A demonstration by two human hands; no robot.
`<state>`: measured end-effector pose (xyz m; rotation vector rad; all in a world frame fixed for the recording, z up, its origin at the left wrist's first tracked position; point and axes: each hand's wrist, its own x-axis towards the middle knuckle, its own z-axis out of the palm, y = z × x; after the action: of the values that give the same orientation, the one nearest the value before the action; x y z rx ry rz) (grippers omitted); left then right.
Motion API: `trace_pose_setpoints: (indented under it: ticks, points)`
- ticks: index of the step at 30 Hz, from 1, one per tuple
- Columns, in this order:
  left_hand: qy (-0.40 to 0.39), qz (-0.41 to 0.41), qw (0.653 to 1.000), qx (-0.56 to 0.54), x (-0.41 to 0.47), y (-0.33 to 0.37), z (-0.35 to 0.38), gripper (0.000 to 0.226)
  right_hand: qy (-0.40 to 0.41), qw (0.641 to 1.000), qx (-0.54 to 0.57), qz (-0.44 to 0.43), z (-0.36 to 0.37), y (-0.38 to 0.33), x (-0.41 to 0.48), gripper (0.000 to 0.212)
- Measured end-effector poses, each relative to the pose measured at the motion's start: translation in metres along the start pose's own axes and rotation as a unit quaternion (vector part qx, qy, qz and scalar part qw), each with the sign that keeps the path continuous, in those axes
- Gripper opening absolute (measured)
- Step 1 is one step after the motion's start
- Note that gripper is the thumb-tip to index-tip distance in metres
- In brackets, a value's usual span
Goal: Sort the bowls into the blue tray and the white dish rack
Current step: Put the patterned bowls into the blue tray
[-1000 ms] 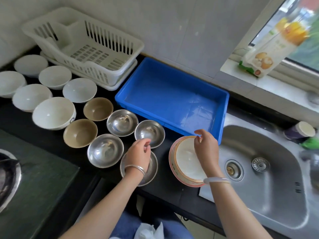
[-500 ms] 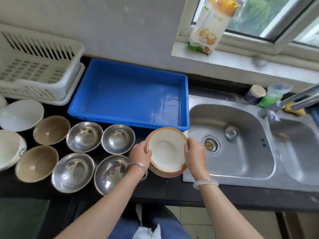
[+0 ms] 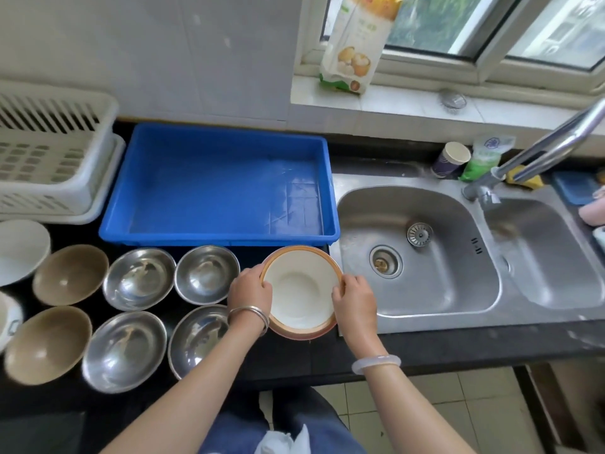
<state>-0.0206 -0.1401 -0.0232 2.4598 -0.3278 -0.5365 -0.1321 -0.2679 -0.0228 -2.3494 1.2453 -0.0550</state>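
Note:
A cream bowl with an orange rim (image 3: 299, 290) sits nested on a pinkish bowl at the counter's front, between the steel bowls and the sink. My left hand (image 3: 250, 293) grips its left rim and my right hand (image 3: 353, 299) grips its right rim. The blue tray (image 3: 216, 188) lies just behind, with nothing in it. The white dish rack (image 3: 49, 152) stands at the far left. Several steel bowls (image 3: 206, 273) and two brown bowls (image 3: 70, 273) line the counter to the left. White bowls (image 3: 19, 250) show at the left edge.
A double steel sink (image 3: 419, 253) lies to the right, with a faucet (image 3: 537, 152) over it. A paper cup (image 3: 450, 158), a green packet and sponges stand behind the sink. A food bag (image 3: 357, 44) leans on the window sill.
My left hand moved from the steel bowl to the stacked bowl's left rim, so both hands now hold it. The view swung right, toward the sink.

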Motion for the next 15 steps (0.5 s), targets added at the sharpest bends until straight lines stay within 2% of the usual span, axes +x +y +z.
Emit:
trace_pose_setpoints:
  ticks: [5, 8, 15]
  points:
    - [-0.014, 0.009, 0.999, -0.037, 0.001, 0.008, -0.005, 0.034, -0.014, 0.998, 0.054, 0.035, -0.006, 0.003, -0.002, 0.013]
    - [-0.015, 0.035, 0.998, -0.054, 0.003, 0.02, -0.012, 0.037, 0.007, 0.997, 0.064, 0.044, -0.02, 0.008, -0.001, 0.014]
    - [-0.055, 0.089, 0.991, -0.079, 0.005, 0.07, -0.015, 0.018, 0.067, 0.993, 0.065, 0.076, -0.071, 0.026, 0.004, 0.014]
